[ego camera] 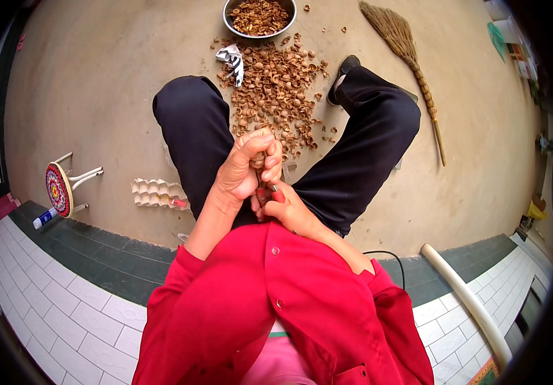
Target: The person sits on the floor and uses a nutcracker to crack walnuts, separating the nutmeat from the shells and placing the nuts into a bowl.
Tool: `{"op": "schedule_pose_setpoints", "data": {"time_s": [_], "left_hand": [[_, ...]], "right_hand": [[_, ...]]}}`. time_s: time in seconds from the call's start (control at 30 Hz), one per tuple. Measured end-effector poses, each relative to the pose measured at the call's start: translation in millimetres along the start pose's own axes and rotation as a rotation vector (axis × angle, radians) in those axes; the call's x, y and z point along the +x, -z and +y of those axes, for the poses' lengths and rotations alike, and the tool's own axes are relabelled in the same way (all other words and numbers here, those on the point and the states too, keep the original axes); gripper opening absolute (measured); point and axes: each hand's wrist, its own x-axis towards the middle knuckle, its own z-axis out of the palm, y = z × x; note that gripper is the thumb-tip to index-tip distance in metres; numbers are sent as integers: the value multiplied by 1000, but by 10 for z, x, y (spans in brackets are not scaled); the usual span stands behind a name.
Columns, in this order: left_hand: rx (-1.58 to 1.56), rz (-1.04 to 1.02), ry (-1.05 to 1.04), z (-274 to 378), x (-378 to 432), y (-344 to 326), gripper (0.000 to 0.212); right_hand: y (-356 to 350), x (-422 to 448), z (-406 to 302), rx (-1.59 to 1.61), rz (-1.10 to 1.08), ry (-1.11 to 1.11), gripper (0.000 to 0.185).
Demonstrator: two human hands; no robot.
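Observation:
My left hand [252, 161] is curled around a walnut [257, 160] between the knees. Just below it, my right hand [283, 207] grips a tool with red handles [277, 194], perhaps pliers; its jaws reach toward the walnut and are mostly hidden by the fingers. On the floor beyond the hands lies a wide heap of cracked walnut shells [276, 86]. A metal bowl [225, 21] at the top holds walnut kernels [259, 18]. A crumpled black-and-white wrapper or cloth [232, 61] rests on the heap's left edge.
A straw broom [416, 72] lies at the right. Left of the legs are an egg-carton tray [153, 193] and a round stool [59, 189] with a patterned cover, tipped over. A blue and white tube [45, 218] is beside it. A pale pipe [469, 303] leans at lower right.

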Motion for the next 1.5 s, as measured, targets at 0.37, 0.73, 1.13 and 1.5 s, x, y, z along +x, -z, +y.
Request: {"op": "schedule_pose_setpoints", "data": {"time_s": [0.37, 0.73, 1.13, 1.5], "left_hand": [[156, 29, -54, 60, -63, 19, 44], [206, 76, -64, 49, -99, 39, 46], [262, 148, -55, 67, -133, -23, 39], [256, 93, -51, 62, -168, -67, 45]], "right_hand": [[69, -78, -261, 211, -66, -123, 30], [122, -118, -271, 248, -151, -130, 42], [100, -159, -356, 235, -130, -193, 43], [142, -195, -415, 208, -252, -139, 44]]}}
